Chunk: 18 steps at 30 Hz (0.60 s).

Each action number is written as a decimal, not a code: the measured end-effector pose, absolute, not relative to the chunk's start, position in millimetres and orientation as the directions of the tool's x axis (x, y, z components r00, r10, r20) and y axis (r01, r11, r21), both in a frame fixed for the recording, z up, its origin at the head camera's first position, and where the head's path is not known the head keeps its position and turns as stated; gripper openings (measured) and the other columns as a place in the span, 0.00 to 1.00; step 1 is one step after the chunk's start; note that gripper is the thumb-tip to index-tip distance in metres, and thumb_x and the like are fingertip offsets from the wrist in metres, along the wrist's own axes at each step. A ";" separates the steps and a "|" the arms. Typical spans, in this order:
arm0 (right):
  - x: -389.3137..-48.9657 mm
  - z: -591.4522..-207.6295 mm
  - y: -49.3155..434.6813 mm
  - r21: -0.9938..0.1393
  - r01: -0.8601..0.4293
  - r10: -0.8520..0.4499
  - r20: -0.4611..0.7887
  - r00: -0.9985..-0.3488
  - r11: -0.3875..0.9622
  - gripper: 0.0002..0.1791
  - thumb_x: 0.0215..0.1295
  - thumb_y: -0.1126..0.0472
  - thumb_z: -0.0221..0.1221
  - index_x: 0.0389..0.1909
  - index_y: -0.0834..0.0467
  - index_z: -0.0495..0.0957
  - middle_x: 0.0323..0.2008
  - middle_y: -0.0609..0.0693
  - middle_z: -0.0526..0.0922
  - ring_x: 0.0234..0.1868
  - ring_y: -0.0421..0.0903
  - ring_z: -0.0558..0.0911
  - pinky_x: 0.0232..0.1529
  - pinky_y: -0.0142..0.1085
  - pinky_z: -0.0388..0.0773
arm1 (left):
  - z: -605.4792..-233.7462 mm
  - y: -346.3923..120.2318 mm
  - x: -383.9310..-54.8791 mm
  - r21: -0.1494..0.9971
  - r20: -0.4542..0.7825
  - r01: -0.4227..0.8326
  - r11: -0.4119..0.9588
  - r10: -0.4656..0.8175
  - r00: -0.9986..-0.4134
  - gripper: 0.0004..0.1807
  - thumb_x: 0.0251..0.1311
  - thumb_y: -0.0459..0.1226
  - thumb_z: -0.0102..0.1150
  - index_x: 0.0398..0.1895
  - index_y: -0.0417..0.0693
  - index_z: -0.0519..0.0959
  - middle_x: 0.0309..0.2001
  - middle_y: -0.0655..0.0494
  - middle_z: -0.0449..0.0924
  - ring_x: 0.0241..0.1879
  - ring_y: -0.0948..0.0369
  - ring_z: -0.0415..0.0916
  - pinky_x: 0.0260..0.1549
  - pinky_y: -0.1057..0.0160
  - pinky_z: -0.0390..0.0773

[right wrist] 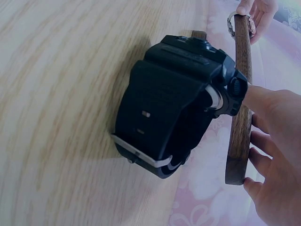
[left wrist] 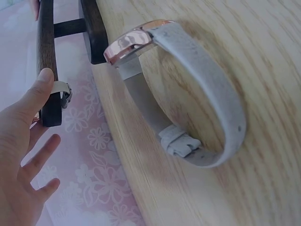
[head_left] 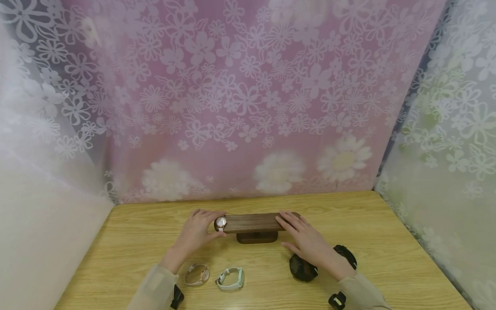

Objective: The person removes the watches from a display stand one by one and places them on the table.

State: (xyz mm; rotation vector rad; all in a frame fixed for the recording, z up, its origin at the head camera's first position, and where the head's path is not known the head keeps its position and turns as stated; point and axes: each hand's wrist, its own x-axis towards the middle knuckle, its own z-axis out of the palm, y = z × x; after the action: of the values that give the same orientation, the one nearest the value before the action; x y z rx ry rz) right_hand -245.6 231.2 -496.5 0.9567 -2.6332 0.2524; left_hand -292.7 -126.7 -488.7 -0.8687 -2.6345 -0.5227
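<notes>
A dark wooden watch stand point(head_left: 252, 223) with a crossbar and base stands on the table. At its left end a small wristwatch point(head_left: 221, 222), with a rose-gold case and pale strap, sits around the bar. My left hand point(head_left: 196, 230) pinches there, thumb at the near edge and index finger across the far side; its other fingers spread free in the left wrist view. My right hand point(head_left: 307, 240) rests its extended fingers on the bar's right end, the thumb held apart below. In the right wrist view a black watch point(right wrist: 174, 101) hides part of that thumb.
A rose-gold watch with a grey-white strap point(left wrist: 207, 80) and a mint-green watch point(head_left: 231, 279) lie on the near left of the wooden table point(head_left: 261, 301). Black watches point(head_left: 303, 268) sit beside and under my right forearm. Floral curtains point(head_left: 245, 103) hang around the table.
</notes>
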 end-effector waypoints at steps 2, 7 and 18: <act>-245.6 -496.8 231.9 -0.049 -0.649 -0.592 0.364 -0.719 0.759 0.42 0.66 0.53 0.68 0.77 0.60 0.62 0.77 0.58 0.60 0.76 0.58 0.62 0.72 0.60 0.63 | -489.7 -126.8 -293.9 0.255 0.396 0.616 0.745 0.501 -0.770 0.35 0.52 0.49 0.76 0.65 0.53 0.79 0.56 0.49 0.84 0.56 0.46 0.80 0.69 0.37 0.64; -245.3 -497.4 230.4 -0.039 -0.657 -0.598 0.376 -0.708 0.753 0.42 0.66 0.53 0.68 0.76 0.60 0.63 0.76 0.58 0.61 0.75 0.59 0.63 0.71 0.60 0.64 | -491.5 -132.6 -294.5 0.281 0.374 0.609 0.742 0.499 -0.781 0.36 0.53 0.49 0.75 0.67 0.53 0.77 0.58 0.49 0.83 0.58 0.47 0.79 0.70 0.39 0.64; -245.4 -496.6 229.6 -0.033 -0.664 -0.597 0.406 -0.692 0.747 0.42 0.62 0.55 0.71 0.74 0.63 0.65 0.74 0.63 0.65 0.73 0.62 0.66 0.69 0.62 0.66 | -487.3 -154.1 -285.1 0.216 0.459 0.595 0.774 0.457 -0.762 0.34 0.50 0.49 0.76 0.62 0.48 0.81 0.52 0.50 0.86 0.53 0.49 0.82 0.64 0.39 0.71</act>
State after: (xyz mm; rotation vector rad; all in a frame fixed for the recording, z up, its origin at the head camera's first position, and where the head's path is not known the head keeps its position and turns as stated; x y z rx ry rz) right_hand -245.4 229.6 -496.6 0.9682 -2.5757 0.2498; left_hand -285.1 -154.1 -487.3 -0.8003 -2.5845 -0.4976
